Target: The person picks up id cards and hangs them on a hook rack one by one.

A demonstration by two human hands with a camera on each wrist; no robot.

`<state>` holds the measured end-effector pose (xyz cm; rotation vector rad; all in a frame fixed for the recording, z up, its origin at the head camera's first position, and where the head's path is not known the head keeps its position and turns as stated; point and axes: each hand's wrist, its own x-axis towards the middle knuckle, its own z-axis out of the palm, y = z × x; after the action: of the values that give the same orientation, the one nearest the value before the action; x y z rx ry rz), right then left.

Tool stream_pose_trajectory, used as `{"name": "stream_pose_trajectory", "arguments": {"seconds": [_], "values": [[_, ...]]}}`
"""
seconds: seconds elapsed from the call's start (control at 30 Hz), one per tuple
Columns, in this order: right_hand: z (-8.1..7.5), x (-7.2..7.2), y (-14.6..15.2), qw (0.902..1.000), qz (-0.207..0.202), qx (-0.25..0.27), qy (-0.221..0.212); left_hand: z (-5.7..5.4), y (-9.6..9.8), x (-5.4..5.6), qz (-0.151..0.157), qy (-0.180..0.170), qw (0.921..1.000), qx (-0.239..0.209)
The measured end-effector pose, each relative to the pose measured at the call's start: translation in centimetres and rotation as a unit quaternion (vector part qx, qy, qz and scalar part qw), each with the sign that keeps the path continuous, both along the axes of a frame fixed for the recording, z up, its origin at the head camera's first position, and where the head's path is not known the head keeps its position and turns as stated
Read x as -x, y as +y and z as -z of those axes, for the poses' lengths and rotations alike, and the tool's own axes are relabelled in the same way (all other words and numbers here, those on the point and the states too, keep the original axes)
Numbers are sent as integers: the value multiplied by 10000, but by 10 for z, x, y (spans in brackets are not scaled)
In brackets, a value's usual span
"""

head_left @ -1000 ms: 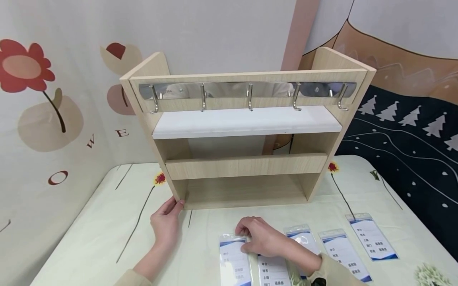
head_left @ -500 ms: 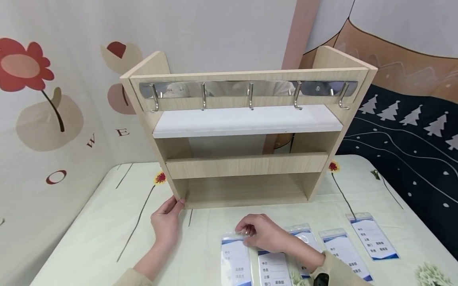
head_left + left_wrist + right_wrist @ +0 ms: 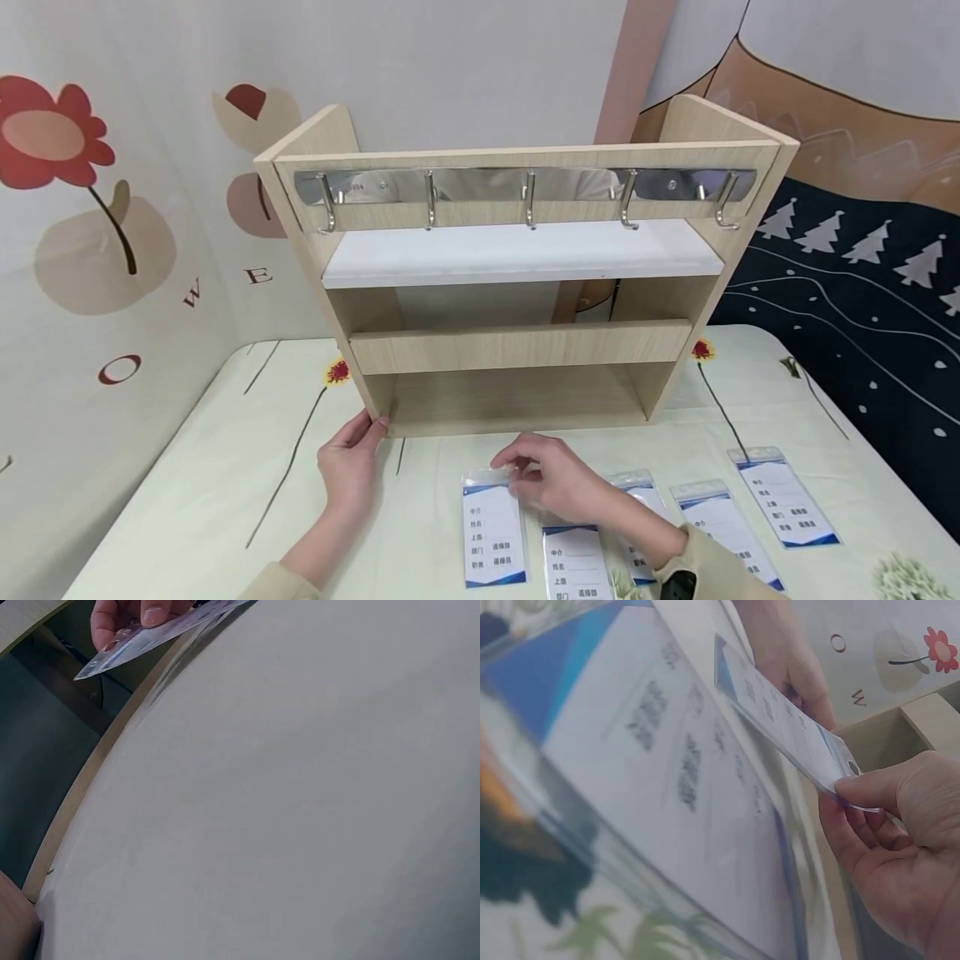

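Note:
In the head view my left hand [image 3: 351, 471] grips the lower left corner of a light wooden shelf rack [image 3: 517, 348], thumb on the front edge and fingers on the outer side. My right hand [image 3: 558, 479] pinches the top right part of a clear-sleeved name badge [image 3: 495, 533] with a blue and white card. From the right wrist view, thumb and fingers clasp the end of this badge [image 3: 780, 724] near its slot, and it is tilted up off the cloth. The left wrist view shows the right fingers [image 3: 154, 613] on the badge's edge.
Several more badges lie on the flowered tablecloth [image 3: 427, 533], among them one just right of the held badge [image 3: 576, 558] and one farthest right [image 3: 787, 500]. A metal strip with several hooks [image 3: 531, 200] crosses the rack's upper front, above a white shelf board [image 3: 525, 254].
My right hand has moved up toward the rack, drawing the badge with it, so the card's lower edge now shows. My left hand has stayed at the rack's corner.

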<state>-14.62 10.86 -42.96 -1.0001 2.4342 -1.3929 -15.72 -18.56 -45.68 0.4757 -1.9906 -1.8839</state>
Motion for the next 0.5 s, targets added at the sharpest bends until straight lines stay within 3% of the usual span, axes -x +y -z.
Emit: {"name": "stream_pose_trajectory", "arguments": {"seconds": [0.23, 0.5], "values": [[-7, 3, -2, 9973, 373, 422, -466, -1, 0, -1, -17, 41, 10000, 37], [-12, 10, -3, 9958, 579, 622, -338, 3, -1, 1, 55, 128, 9999, 82]]}}
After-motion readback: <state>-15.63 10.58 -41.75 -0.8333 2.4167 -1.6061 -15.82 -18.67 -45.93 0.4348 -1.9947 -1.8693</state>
